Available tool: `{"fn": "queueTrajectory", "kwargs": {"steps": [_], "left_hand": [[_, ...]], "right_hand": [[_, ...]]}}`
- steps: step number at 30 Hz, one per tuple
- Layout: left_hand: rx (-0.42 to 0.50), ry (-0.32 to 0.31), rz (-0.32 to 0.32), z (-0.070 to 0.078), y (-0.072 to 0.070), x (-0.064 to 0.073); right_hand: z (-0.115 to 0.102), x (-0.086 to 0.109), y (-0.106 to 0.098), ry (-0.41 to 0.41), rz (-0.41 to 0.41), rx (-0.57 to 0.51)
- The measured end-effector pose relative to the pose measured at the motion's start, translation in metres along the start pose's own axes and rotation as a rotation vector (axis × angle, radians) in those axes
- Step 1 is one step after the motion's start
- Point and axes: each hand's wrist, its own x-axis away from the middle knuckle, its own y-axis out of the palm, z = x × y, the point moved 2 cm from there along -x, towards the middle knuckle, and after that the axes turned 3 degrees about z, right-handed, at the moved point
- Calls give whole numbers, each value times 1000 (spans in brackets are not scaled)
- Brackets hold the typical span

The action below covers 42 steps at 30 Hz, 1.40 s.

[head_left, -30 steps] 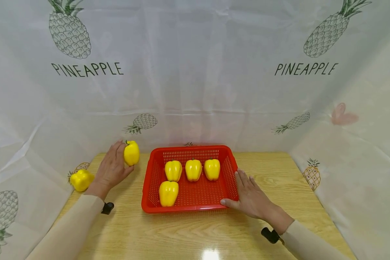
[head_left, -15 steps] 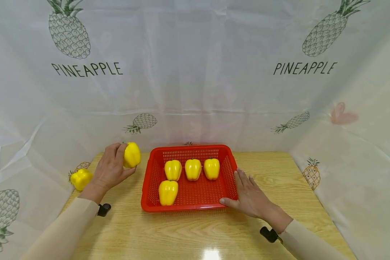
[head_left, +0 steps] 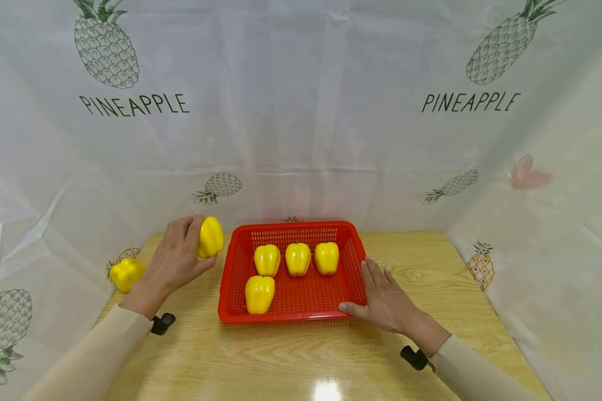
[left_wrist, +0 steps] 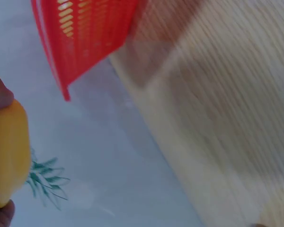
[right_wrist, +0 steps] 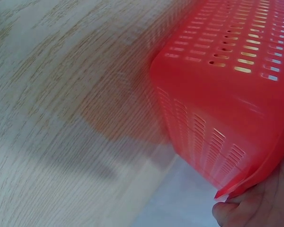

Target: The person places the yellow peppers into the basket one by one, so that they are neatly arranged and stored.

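Note:
My left hand [head_left: 176, 253] holds a yellow bell pepper [head_left: 211, 237] between fingers and thumb, raised just left of the red basket [head_left: 291, 318]. The left wrist view shows this bell pepper [left_wrist: 8, 151] at its left edge, a fingertip above and another digit below. Inside the basket sit a back row of three yellow bell peppers [head_left: 298, 259] and one more bell pepper [head_left: 260, 294] at the front left. My right hand [head_left: 388, 303] rests on the basket's right rim, fingers straight along it and thumb over the front corner. In the right wrist view, fingertips [right_wrist: 227, 213] touch the rim.
Another yellow bell pepper [head_left: 126, 274] lies at the table's left edge, beyond my left wrist. The wooden table [head_left: 281, 362] is enclosed by a pale pineapple-print sheet [head_left: 301, 111] at the back and sides.
My left hand has moved slightly right with the bell pepper, closer to the basket, and its back has turned more into view. The right hand and basket have stayed in place.

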Motion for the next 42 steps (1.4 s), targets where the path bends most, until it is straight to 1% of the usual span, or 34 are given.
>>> {"fn": "queueTrajectory", "kwargs": {"steps": [3,6,8,11,17,21,24,30,36,38,42], "left_hand": [[9,-3,15,6,-3,-4],[13,-8,14,12,-5,-8],[11,-15,-3,16,-6,-10],[10,-21,-46,24,-7,-13],[18,-24,-126,44,-6,-22],[37,2,-139,59,-5,-28],[52,29,-150,71,-1,-33],[52,65,-230,94,8,-44],[19,106,-294,118,16,-52],[18,113,-328,128,20,-55],[18,112,-416,145,28,-60]], "right_hand": [[0,0,-1,0,-4,1],[0,0,-1,-1,-17,7],[-1,1,-2,1,-27,10],[-1,2,-3,8,-39,14],[-2,1,-4,17,-51,15],[-2,1,-6,12,-52,17],[-1,0,-6,13,-53,16],[0,-3,-5,22,-62,17],[-3,-4,-6,-1,-50,14],[-3,-3,-6,3,-51,20],[-1,-2,-7,7,-59,24]]}}
